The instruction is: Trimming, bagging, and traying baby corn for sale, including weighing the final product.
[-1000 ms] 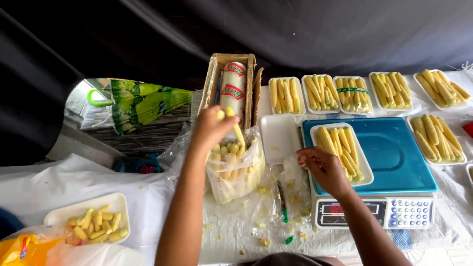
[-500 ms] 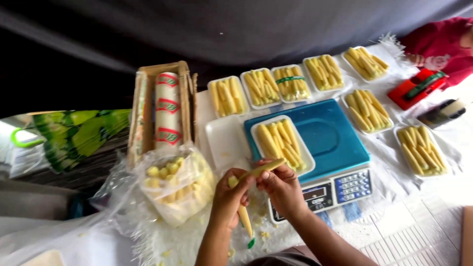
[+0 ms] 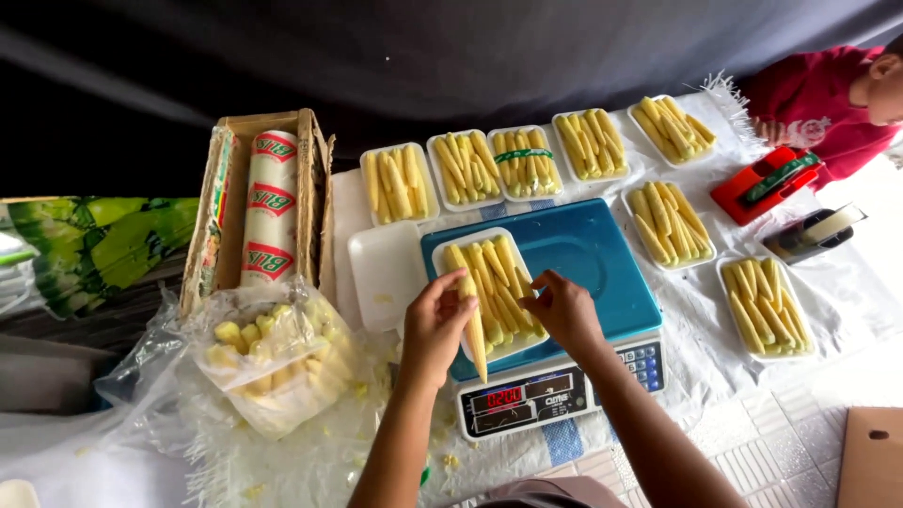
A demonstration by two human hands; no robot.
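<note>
Nearest me, both forearms rise from the bottom edge toward the blue scale [image 3: 602, 254], whose display panel [image 3: 555, 388] faces me. My left hand [image 3: 435, 325] has its fingers pinched shut on one baby corn cob [image 3: 473, 325], held pointed tip toward me over the near left edge of the white tray [image 3: 450, 259] that sits on the scale. My right hand [image 3: 564, 310] hovers just beside the tray's right edge, fingers curled loosely with the tips at the cobs; I cannot tell whether it grips one. The two hands are apart, with the tray's near half between them.

To the left of my left arm lies a clear plastic bag of loose cobs [image 3: 273, 362], close enough to crowd that elbow. An empty white tray [image 3: 386, 273] lies flat between the bag and the scale. To the right of the scale, bare white cloth [image 3: 696, 320] gives open room before a filled tray [image 3: 767, 306] near the table's right edge.

Farther off, a cardboard box [image 3: 315, 188] holding a roll of wrap [image 3: 271, 207] stands at the left. A row of filled trays [image 3: 527, 160] lines the far edge. At the far right sits a red tape dispenser [image 3: 767, 183], and a person in a red top [image 3: 828, 94].
</note>
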